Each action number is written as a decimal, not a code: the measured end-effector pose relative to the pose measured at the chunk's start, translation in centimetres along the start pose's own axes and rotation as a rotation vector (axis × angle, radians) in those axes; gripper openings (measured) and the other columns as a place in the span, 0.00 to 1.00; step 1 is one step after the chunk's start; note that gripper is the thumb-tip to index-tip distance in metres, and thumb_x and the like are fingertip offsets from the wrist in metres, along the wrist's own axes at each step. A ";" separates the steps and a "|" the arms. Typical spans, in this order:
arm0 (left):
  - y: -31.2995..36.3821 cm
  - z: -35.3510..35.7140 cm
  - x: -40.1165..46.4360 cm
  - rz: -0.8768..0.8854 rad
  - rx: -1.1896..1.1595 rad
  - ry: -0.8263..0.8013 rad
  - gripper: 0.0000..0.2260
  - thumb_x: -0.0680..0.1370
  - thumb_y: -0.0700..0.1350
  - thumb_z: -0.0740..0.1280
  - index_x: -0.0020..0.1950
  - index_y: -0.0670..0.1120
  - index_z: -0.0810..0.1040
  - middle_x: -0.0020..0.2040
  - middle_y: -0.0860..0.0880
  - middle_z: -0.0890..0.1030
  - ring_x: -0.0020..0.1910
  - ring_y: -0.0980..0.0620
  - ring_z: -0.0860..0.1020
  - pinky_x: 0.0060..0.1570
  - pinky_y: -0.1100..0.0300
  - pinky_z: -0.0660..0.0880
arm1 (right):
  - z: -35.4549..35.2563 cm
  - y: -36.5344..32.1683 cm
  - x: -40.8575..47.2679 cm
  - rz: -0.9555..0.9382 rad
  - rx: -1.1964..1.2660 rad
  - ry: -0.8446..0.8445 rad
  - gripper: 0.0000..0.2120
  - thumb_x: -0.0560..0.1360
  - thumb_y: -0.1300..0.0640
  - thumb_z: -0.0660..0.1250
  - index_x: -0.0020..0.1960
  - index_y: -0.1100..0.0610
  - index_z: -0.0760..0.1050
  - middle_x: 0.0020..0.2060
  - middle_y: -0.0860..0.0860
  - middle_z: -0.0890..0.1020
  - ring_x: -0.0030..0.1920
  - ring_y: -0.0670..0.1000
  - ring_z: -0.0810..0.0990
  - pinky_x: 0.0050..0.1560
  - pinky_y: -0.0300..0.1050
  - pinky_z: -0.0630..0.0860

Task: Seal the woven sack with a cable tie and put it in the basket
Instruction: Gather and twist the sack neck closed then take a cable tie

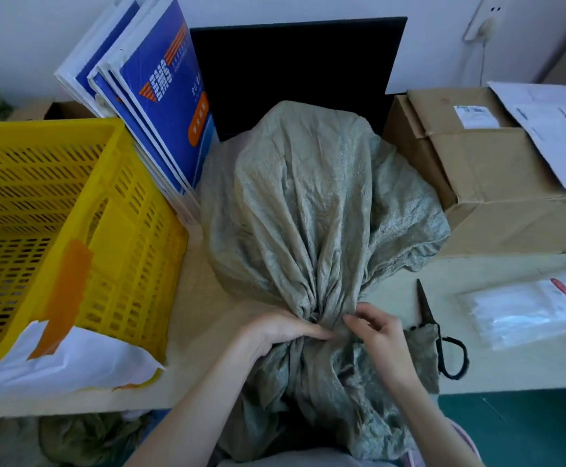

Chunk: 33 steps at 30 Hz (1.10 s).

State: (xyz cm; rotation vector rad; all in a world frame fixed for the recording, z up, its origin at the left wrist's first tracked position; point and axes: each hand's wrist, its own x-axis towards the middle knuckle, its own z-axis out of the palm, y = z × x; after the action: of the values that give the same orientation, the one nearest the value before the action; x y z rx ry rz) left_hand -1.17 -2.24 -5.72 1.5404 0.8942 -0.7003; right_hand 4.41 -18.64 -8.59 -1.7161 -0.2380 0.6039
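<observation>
So the big grey-green crinkled woven sack (312, 210) is sitting dead centre on the pale tabletop (187, 298), bulging and stuffed, with its neck getting bunched toward six o'clock and the loose mouth spilling over the table edge. At nine o'clock the yellow slotted plastic basket (82, 210) is waiting, with orange tape on its wall and a white plastic mailer (62, 362) draped over its near corner. Brown cardboard boxes (490, 176) are stacked at two o'clock, and blue and white booklets (153, 92) are leaning at eleven.

Looks to me like this is the gathering step, not sealing yet: I'm not seeing any cable tie on the neck or in either hand, though it could be hiding in the folds. The left hand (281, 332) is clamping the gathered neck from the nine o'clock side, fingers curled round the pleats. The right hand (376, 332) is pinching folds at the same spot from three o'clock, fingers narrow.

Next move probably needs one hand keeping that choke tight while the other is fetching a tie, since stiff woven plastic tends to spring open.

Small stuff: black-handled scissors (443, 345) are lying at four o'clock, just beside the sack's loose edge.
</observation>
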 end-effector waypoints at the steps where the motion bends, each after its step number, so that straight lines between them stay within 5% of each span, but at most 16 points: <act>1: -0.1 0.0 0.4 0.001 0.025 0.023 0.28 0.66 0.54 0.77 0.63 0.47 0.77 0.62 0.53 0.76 0.56 0.53 0.72 0.58 0.60 0.68 | -0.4 -0.4 0.3 0.014 -0.001 -0.036 0.12 0.74 0.62 0.68 0.33 0.61 0.73 0.27 0.51 0.69 0.31 0.49 0.66 0.36 0.43 0.62; 5: -0.4 0.0 0.8 0.038 -0.013 0.062 0.19 0.71 0.47 0.73 0.61 0.47 0.76 0.53 0.53 0.76 0.58 0.50 0.73 0.57 0.59 0.68 | -1.5 -2.0 2.4 0.055 -0.031 -0.121 0.15 0.74 0.58 0.68 0.29 0.56 0.73 0.28 0.52 0.68 0.33 0.50 0.66 0.41 0.45 0.62; 8: -0.6 0.3 1.1 0.107 -0.151 0.084 0.11 0.73 0.40 0.69 0.54 0.47 0.76 0.51 0.50 0.79 0.51 0.49 0.76 0.54 0.59 0.73 | -1.6 -3.4 4.4 -0.009 -0.137 -0.100 0.06 0.72 0.62 0.71 0.36 0.58 0.78 0.30 0.51 0.74 0.33 0.48 0.72 0.37 0.37 0.67; 11: -0.3 0.8 0.9 0.206 -0.207 0.129 0.08 0.76 0.39 0.66 0.52 0.50 0.75 0.44 0.53 0.78 0.42 0.56 0.75 0.38 0.66 0.71 | -1.2 -4.6 6.6 -0.072 -0.271 -0.112 0.07 0.69 0.65 0.73 0.37 0.57 0.77 0.32 0.51 0.79 0.31 0.44 0.75 0.34 0.30 0.71; 14: -0.3 0.9 1.3 0.183 -0.295 0.099 0.03 0.70 0.41 0.70 0.41 0.48 0.79 0.39 0.52 0.77 0.39 0.55 0.74 0.38 0.65 0.70 | -0.1 -5.1 8.6 -0.107 -0.506 -0.232 0.06 0.66 0.66 0.72 0.37 0.57 0.78 0.36 0.52 0.82 0.39 0.52 0.80 0.44 0.49 0.79; 15: -0.1 0.5 0.9 0.192 -0.269 0.111 0.04 0.69 0.45 0.71 0.42 0.48 0.80 0.43 0.47 0.78 0.43 0.50 0.75 0.42 0.59 0.72 | 0.4 -5.0 9.3 -0.121 -0.572 -0.258 0.05 0.65 0.65 0.72 0.39 0.57 0.79 0.37 0.53 0.83 0.41 0.54 0.81 0.47 0.54 0.79; 16: 0.2 0.3 0.5 0.214 -0.485 0.059 0.13 0.73 0.50 0.68 0.54 0.46 0.79 0.53 0.42 0.78 0.53 0.44 0.75 0.52 0.50 0.71 | 0.8 -5.1 9.6 -0.124 -0.640 -0.280 0.06 0.64 0.63 0.72 0.41 0.57 0.80 0.39 0.52 0.84 0.44 0.55 0.82 0.51 0.57 0.77; 18: 0.5 -0.6 1.3 0.157 -1.024 -0.095 0.31 0.78 0.59 0.59 0.74 0.40 0.62 0.73 0.38 0.63 0.73 0.41 0.60 0.68 0.42 0.56 | 1.6 -5.0 10.4 -0.103 -0.743 -0.326 0.10 0.63 0.59 0.72 0.45 0.55 0.80 0.43 0.52 0.84 0.49 0.57 0.80 0.58 0.60 0.73; 20: -0.3 -0.9 1.6 0.193 -0.454 0.050 0.36 0.71 0.61 0.69 0.73 0.44 0.66 0.72 0.44 0.68 0.71 0.44 0.66 0.69 0.49 0.63 | 2.2 -5.1 10.9 -0.092 -0.712 -0.394 0.12 0.63 0.58 0.71 0.47 0.54 0.81 0.44 0.51 0.84 0.50 0.55 0.81 0.57 0.60 0.74; 22: -0.3 -0.8 2.3 0.094 -0.352 0.114 0.34 0.62 0.58 0.77 0.65 0.49 0.76 0.63 0.50 0.77 0.60 0.50 0.75 0.62 0.55 0.72 | 2.2 -5.9 11.0 -0.038 -0.518 -0.474 0.11 0.67 0.63 0.71 0.49 0.55 0.81 0.45 0.50 0.84 0.49 0.50 0.82 0.52 0.50 0.79; 24: -1.1 -1.3 3.1 0.099 -0.279 0.129 0.23 0.64 0.53 0.77 0.57 0.47 0.81 0.54 0.52 0.81 0.51 0.54 0.78 0.50 0.61 0.75 | 1.4 -7.4 10.8 0.090 -0.374 -0.577 0.15 0.72 0.64 0.69 0.57 0.54 0.76 0.49 0.49 0.83 0.50 0.48 0.80 0.49 0.41 0.78; 26: -1.5 -1.2 3.0 0.135 -0.257 0.130 0.16 0.68 0.49 0.75 0.53 0.44 0.83 0.48 0.52 0.84 0.42 0.61 0.80 0.39 0.68 0.74 | 0.2 -8.2 10.7 0.230 -0.505 -0.714 0.10 0.74 0.52 0.67 0.55 0.52 0.74 0.48 0.51 0.82 0.47 0.49 0.80 0.52 0.43 0.75; 28: -1.5 -1.1 3.0 0.203 -0.306 0.111 0.13 0.70 0.45 0.74 0.53 0.42 0.83 0.46 0.51 0.85 0.34 0.66 0.80 0.31 0.74 0.72 | -0.5 -8.7 10.7 0.382 -0.753 -0.875 0.19 0.72 0.36 0.62 0.46 0.51 0.76 0.43 0.53 0.84 0.44 0.51 0.82 0.57 0.47 0.74; 30: -1.4 -0.6 2.8 0.230 -0.302 0.115 0.15 0.71 0.45 0.74 0.56 0.43 0.82 0.49 0.50 0.84 0.36 0.64 0.82 0.31 0.75 0.72 | -0.4 -8.3 10.9 0.446 -0.778 -0.902 0.38 0.63 0.28 0.62 0.59 0.56 0.75 0.52 0.56 0.83 0.51 0.53 0.82 0.62 0.52 0.74; 33: -1.1 -0.3 2.9 0.271 -0.173 0.129 0.16 0.70 0.47 0.74 0.57 0.48 0.81 0.56 0.52 0.81 0.53 0.55 0.79 0.42 0.69 0.71 | 1.1 -7.2 11.8 0.522 -0.333 -0.854 0.54 0.58 0.35 0.70 0.75 0.60 0.55 0.74 0.57 0.61 0.72 0.60 0.64 0.67 0.63 0.67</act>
State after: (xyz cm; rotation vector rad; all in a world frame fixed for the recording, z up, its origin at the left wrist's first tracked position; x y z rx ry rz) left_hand -0.59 -1.41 -8.72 1.5266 0.7984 -0.3235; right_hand 15.01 -10.43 -4.92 -1.7453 -0.5134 1.7610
